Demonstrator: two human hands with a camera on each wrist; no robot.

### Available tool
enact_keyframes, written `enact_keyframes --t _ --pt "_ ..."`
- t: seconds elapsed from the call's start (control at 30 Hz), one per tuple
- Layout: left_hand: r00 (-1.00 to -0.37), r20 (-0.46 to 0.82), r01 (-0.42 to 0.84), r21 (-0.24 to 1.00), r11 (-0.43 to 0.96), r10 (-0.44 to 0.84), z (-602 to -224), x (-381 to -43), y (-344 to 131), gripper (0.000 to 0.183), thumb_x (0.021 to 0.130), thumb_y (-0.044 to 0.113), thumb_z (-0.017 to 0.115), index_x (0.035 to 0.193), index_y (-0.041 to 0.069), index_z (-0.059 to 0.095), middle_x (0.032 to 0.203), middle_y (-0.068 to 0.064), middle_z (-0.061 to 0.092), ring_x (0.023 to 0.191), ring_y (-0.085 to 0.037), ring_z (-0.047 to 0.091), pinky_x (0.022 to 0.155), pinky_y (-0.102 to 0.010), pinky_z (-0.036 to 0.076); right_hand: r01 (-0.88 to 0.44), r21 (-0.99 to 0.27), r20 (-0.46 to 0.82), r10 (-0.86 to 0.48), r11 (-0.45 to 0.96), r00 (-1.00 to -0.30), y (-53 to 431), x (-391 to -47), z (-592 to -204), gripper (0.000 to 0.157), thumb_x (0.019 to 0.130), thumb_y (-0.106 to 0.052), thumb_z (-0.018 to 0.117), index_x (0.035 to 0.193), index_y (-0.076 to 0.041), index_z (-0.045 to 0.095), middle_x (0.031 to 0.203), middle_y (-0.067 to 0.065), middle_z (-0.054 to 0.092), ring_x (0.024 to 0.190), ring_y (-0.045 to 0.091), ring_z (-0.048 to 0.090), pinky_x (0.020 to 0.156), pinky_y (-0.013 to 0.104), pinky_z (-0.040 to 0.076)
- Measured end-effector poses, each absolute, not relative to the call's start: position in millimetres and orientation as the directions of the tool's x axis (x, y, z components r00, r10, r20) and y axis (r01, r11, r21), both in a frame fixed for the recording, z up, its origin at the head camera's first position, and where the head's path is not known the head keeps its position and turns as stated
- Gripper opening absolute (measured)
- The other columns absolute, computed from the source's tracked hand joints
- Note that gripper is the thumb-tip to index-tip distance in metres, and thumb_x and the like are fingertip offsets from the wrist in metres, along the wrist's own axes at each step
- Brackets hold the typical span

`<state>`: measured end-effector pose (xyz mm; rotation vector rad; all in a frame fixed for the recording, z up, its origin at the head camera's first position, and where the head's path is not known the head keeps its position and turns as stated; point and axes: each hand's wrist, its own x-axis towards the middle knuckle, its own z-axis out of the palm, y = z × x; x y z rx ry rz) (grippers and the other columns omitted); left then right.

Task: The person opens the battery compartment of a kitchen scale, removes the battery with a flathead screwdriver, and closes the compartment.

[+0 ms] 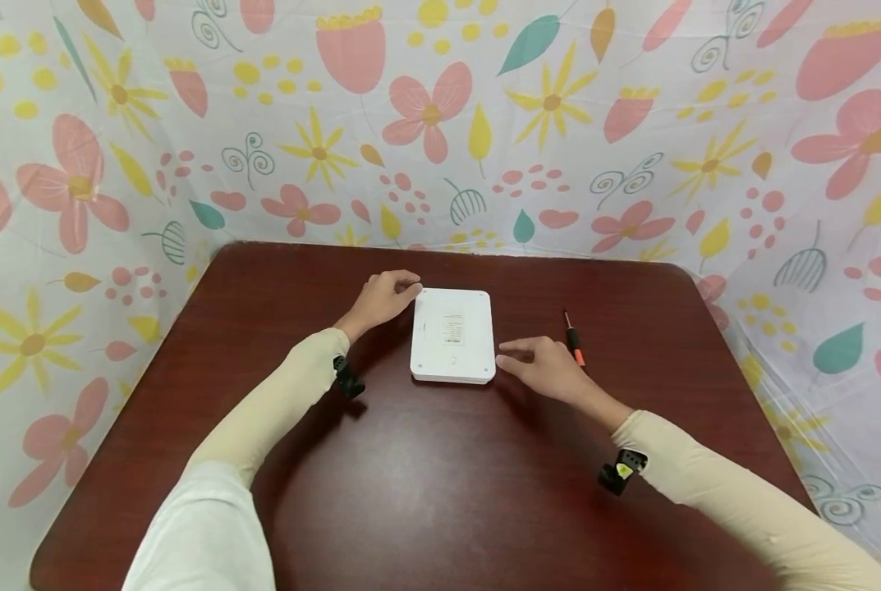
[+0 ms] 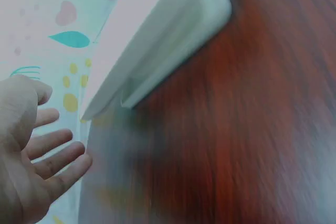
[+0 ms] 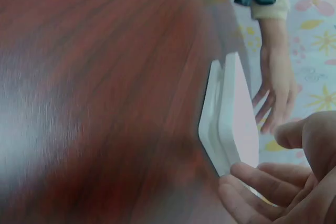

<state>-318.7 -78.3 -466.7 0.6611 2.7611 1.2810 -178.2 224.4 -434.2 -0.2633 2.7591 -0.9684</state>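
The left hand is by the white box, at about ten o'clock from the box's middle, its fingers apart and loosely bent with nothing held between them. From where I stand its thumb comes right up to the box's upper left corner, but I cannot tell whether skin meets plastic. The right hand sits at half past three, its fingers relaxed and its thumb apart from them, nothing in its grasp; the fingertips are just beside the box's right edge, and again I cannot tell if they touch.

The box lies flat on the dark red-brown table, a little above the table's middle. A printed label is on its upper face, with a small dot near each corner, and a groove runs along its side. Out at three o'clock, past the right hand's fingers, lies a screwdriver, its shaft pointing between eleven and twelve, the orange end of its handle towards five. Each cream sleeve has a small black device at the wrist. Behind the table, from nine through twelve to three, hangs a flowered cloth.
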Motion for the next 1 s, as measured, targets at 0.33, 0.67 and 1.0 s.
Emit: enact_keyframes --t 0.33,0.67,1.0 --pt "-0.940 -0.082 0.110 0.847 0.520 0.332 -471 -330 -62 0.042 0.106 0.039 0.058 0.134 0.009 0.066 0.135 -0.011 0.064 0.110 -0.027 0.066 0.092 -0.043 0.060 0.177 -0.773 -0.360 -0.191 0.609 -0.913 212 -175 -447 0.048 0.103 -0.032 0.064 0.133 0.005 0.063 0.100 0.013 0.078 0.091 0.024 0.075 0.075 0.037 0.064" --pt "-0.940 -0.137 0.038 0.870 0.492 0.314 -476 -333 -57 0.035 0.106 0.027 0.058 0.128 0.002 0.069 0.125 -0.015 0.069 0.100 -0.024 0.071 0.083 -0.036 0.063 0.246 -0.809 -0.393 -0.180 0.534 -0.902 207 -176 -462 0.043 0.101 -0.025 0.067 0.128 0.008 0.065 0.099 0.015 0.078 0.090 0.024 0.075 0.076 0.037 0.065" --pt "-0.945 -0.121 0.034 0.888 0.458 0.304 -479 -334 -57 0.032 0.106 0.023 0.059 0.127 0.001 0.070 0.124 -0.016 0.069 0.100 -0.025 0.071 0.085 -0.037 0.063 0.320 -0.847 -0.418 -0.160 0.425 -0.894 206 -178 -465 0.038 0.100 -0.019 0.069 0.124 0.010 0.065 0.101 0.020 0.076 0.089 0.025 0.076 0.076 0.037 0.065"
